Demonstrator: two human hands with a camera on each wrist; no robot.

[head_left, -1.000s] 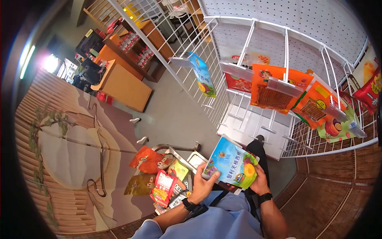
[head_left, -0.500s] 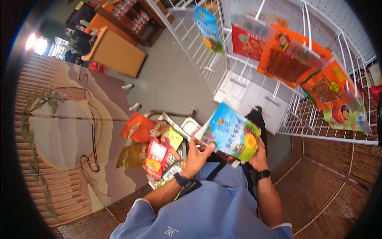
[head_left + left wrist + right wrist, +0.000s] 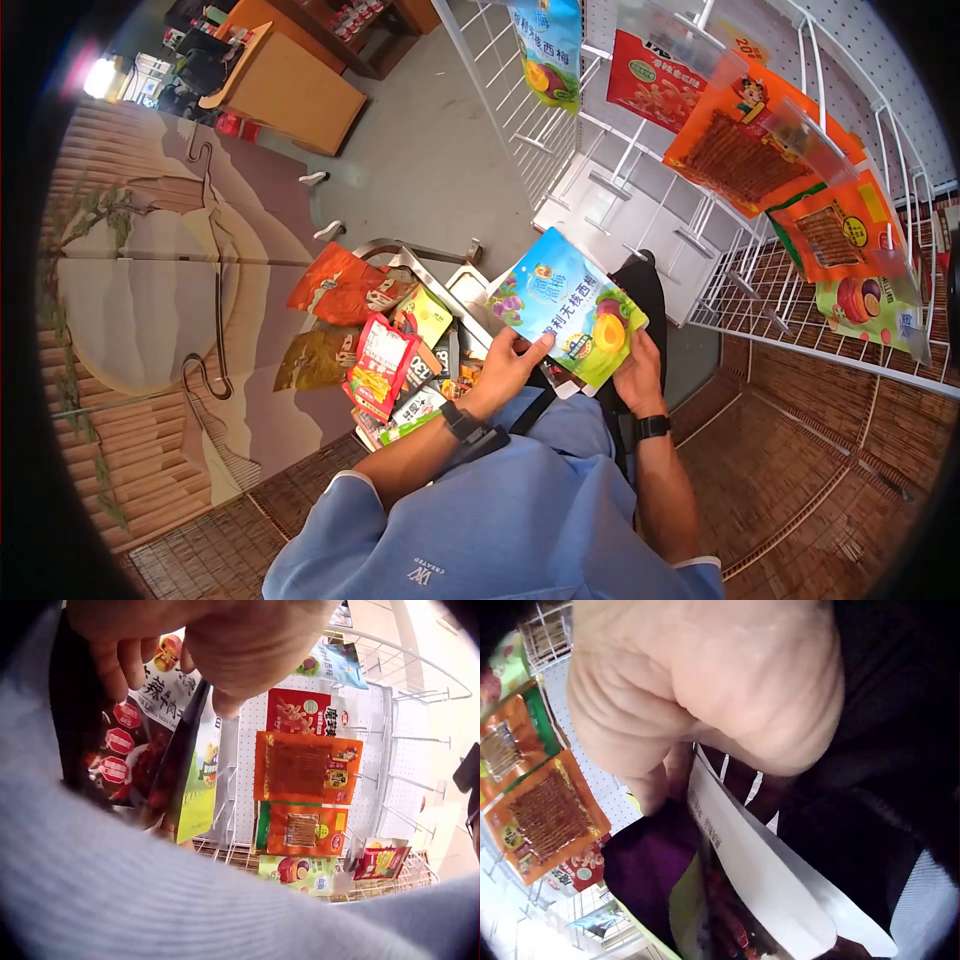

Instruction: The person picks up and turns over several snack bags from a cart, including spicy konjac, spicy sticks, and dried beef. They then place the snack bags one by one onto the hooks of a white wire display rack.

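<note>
Both hands hold a blue-and-green prune pouch (image 3: 572,305) over the person's lap, its printed front facing up in the head view. The left hand (image 3: 507,375) grips its lower left edge, thumb on the front. At the lower right side, the right hand (image 3: 640,375) holds the pouch with its fingers behind it. Behind the pouch lies a black-and-white packet (image 3: 124,754) with red octagon marks, under the left fingers in the left wrist view. White packet edges (image 3: 761,870) show below the right hand in the right wrist view.
Several snack packets, including a red one (image 3: 382,366) and an orange one (image 3: 343,285), lie in a pile at the left. A white wire rack (image 3: 640,170) at the right carries hanging packets, among them an orange packet (image 3: 745,138). A painted screen (image 3: 140,320) stands far left.
The head view has shifted, bringing the hanging packets closer. The pouch has turned slightly, and the left hand now sits lower along its edge. Both hands still hold it.
</note>
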